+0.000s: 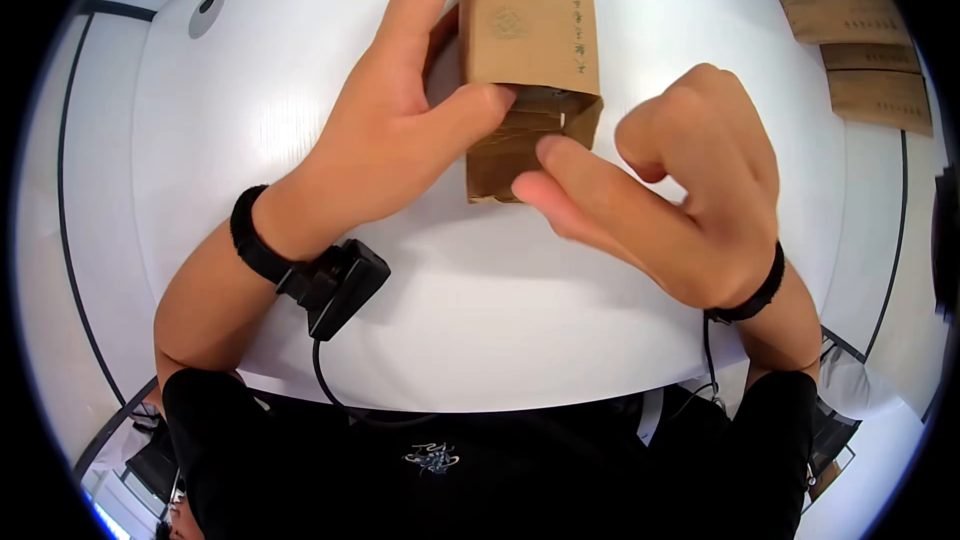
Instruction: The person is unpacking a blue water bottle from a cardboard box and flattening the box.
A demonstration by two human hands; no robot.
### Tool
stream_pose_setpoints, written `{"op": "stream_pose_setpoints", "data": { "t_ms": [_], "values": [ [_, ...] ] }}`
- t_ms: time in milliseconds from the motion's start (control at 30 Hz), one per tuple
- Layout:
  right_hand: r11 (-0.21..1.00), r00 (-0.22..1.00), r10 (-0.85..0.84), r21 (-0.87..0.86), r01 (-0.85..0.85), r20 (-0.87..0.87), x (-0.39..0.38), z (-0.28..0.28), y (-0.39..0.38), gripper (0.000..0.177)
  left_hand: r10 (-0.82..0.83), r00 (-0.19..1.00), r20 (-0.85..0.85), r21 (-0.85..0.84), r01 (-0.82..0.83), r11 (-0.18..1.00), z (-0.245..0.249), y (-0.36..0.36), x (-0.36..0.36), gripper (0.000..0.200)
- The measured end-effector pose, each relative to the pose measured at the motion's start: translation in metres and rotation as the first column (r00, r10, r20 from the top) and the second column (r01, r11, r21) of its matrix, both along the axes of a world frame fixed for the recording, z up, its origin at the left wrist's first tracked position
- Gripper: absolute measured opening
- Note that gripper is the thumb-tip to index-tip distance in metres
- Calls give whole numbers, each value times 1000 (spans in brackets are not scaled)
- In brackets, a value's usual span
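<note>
A brown paper bag (530, 30) with printed characters and a round stamp lies at the top middle of the white table, its open mouth facing me. Around its left side wraps my left hand (400, 110), the thumb at the edge of the mouth. My right hand (670, 190) is just to the right of the mouth, with thumb and index finger extended near the lower flap and a small gap between them; the other fingers are curled. Nothing shows between those fingertips. Something small and white is visible inside the bag; what it is cannot be made out.
Several brown paper packets (865, 60) lie at the upper right. A round grommet (207, 13) sits in the white table (480, 320) at the upper left. A black device (348, 290) with a cable is strapped at my left wrist; another cable hangs by my right wrist.
</note>
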State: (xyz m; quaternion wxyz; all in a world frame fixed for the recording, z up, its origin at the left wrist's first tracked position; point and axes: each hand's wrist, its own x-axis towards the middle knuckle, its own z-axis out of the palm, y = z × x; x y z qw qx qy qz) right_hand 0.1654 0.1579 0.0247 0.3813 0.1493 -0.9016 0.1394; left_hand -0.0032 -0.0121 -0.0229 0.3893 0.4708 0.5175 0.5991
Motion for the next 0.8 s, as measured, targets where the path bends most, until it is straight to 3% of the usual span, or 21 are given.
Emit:
{"op": "stream_pose_setpoints", "data": {
  "t_ms": [67, 167, 267, 367, 400, 467, 533, 667, 800],
  "values": [
    [991, 996, -78, 102, 83, -50, -5, -4, 5, 36, 139, 985, -102, 46, -135, 990, 1, 0, 8, 79],
    [984, 989, -134, 111, 141, -69, -6, -7, 2, 34, 113, 968, -226, -8, -117, 993, 7, 9, -14, 85],
    [970, 984, -176, 167, 174, -7, 2, 7, -9, 38, 127, 962, -241, -45, -141, 989, 13, 5, -16, 86],
    [930, 905, -338, 239, 279, 259, 16, 18, -26, 50, 129, 954, -269, -13, -138, 990, 13, 7, -14, 87],
    [929, 906, -338, 242, 279, 255, 23, 20, -32, 50, 132, 949, -287, -12, -142, 990, 14, 7, -13, 89],
    [874, 720, -483, 320, 366, 498, 31, 23, -40, 56, 120, 928, -352, -30, -139, 990, 19, 5, -9, 91],
    [863, 701, -503, 343, 371, 506, 31, 17, -40, 57, 107, 905, -412, -48, -139, 989, 22, 5, -6, 92],
    [824, 618, -564, 418, 382, 547, 26, 3, -31, 43, 61, 871, -487, -57, -102, 993, 22, 7, -5, 93],
    [867, 715, -496, 318, 383, 492, 24, 13, -30, 36, 87, 885, -458, -18, -107, 994, 21, 8, -2, 87]
  ]
}}
